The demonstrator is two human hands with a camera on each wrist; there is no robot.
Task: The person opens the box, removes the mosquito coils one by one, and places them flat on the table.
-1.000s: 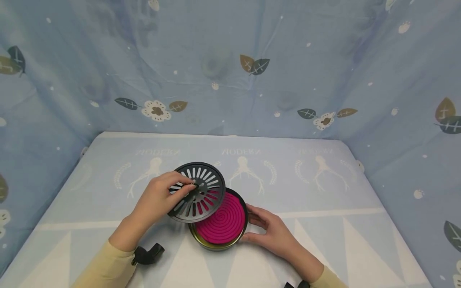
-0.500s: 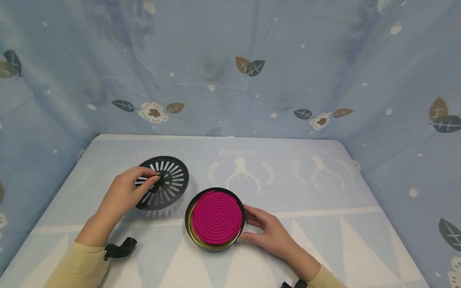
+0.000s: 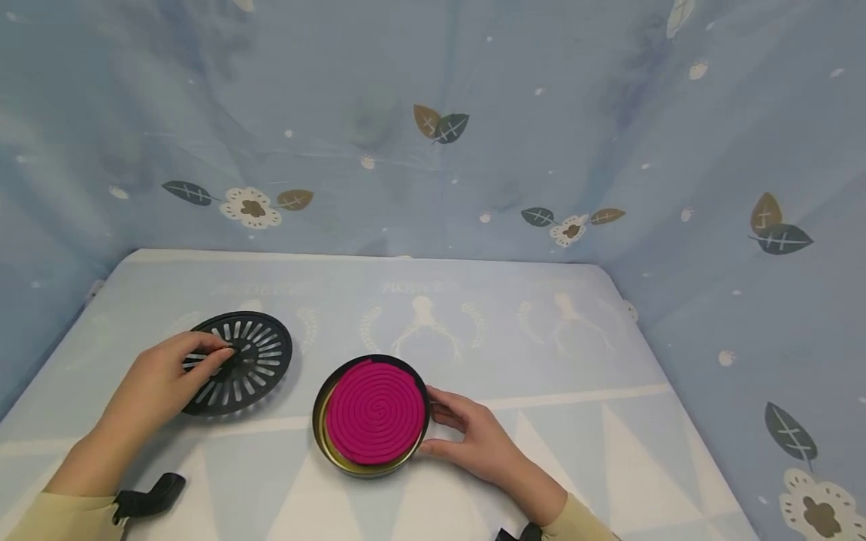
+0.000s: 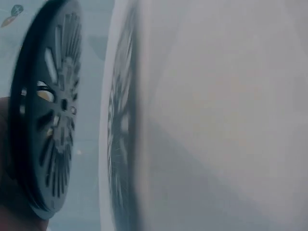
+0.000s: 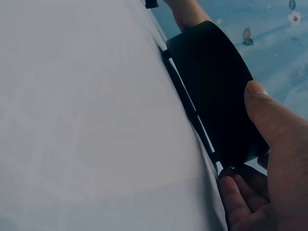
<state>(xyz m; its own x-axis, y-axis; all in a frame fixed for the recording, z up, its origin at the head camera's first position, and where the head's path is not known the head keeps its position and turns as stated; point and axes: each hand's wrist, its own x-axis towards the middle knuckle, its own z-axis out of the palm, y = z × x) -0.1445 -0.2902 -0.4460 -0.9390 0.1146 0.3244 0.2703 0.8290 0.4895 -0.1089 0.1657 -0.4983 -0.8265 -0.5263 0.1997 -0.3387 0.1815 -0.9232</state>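
Observation:
My left hand point(image 3: 157, 378) pinches the small central knob of a round black slotted lid point(image 3: 269, 353) at the left of the table. In the left wrist view the lid point(image 4: 43, 120) stands clear of the surface, its shadow beside it. A round black mosquito coil holder point(image 3: 370, 472) sits in the middle of the table, golden inside. The magenta spiral mosquito coil point(image 3: 376, 412) lies in it. My right hand point(image 3: 468, 436) grips the holder's right side. In the right wrist view, the thumb lies on the dark wall point(image 5: 211, 91) and the other fingers curl near its base.
A pale blue and white patterned cloth covers the table point(image 3: 528, 338). Blue floral curtain point(image 3: 325, 98) hangs behind and at both sides. Black wrist mounts point(image 3: 150, 496) show near both sleeves.
My left hand has carried the lid leftward, from over the mosquito coil holder to beside it, uncovering the whole coil. My right hand has kept its grip on the holder. The head view has shifted slightly.

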